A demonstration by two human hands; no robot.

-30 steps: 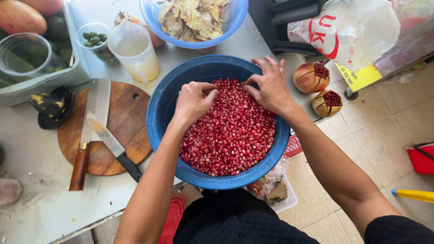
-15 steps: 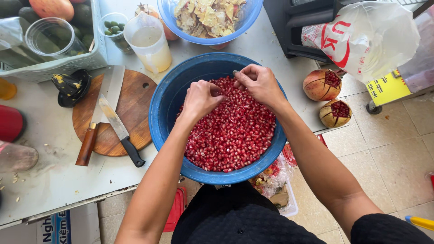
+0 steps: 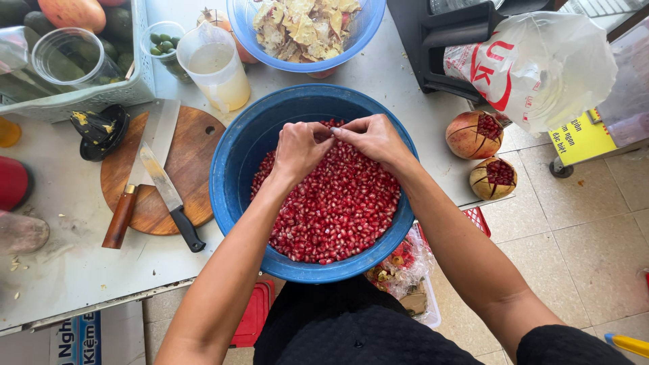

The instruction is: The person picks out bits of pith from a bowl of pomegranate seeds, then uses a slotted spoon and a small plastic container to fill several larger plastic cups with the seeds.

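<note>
A large blue bowl (image 3: pixel 228 196) on the table is full of red pomegranate seeds (image 3: pixel 331 209). My left hand (image 3: pixel 299 150) and my right hand (image 3: pixel 376 140) hover over the seeds near the bowl's far rim. Their fingers are curled and the fingertips meet in the middle. Nothing shows between the fingers. Two cut-open pomegranates (image 3: pixel 473 134) (image 3: pixel 493 178) lie at the table's right edge, right of my right forearm.
Left of the bowl, a round wooden board (image 3: pixel 196 169) carries a cleaver (image 3: pixel 154 138) and a black-handled knife (image 3: pixel 170 197). Behind stand a cup of yellowish liquid (image 3: pixel 215 66), a light blue bowl of peels (image 3: pixel 305 27) and a fruit basket (image 3: pixel 88 94). A white plastic bag (image 3: pixel 541 67) hangs right.
Both hands have lifted off the seed heap and come together at the bowl's far side, fingers now curled with tips touching. The view has shifted slightly.
</note>
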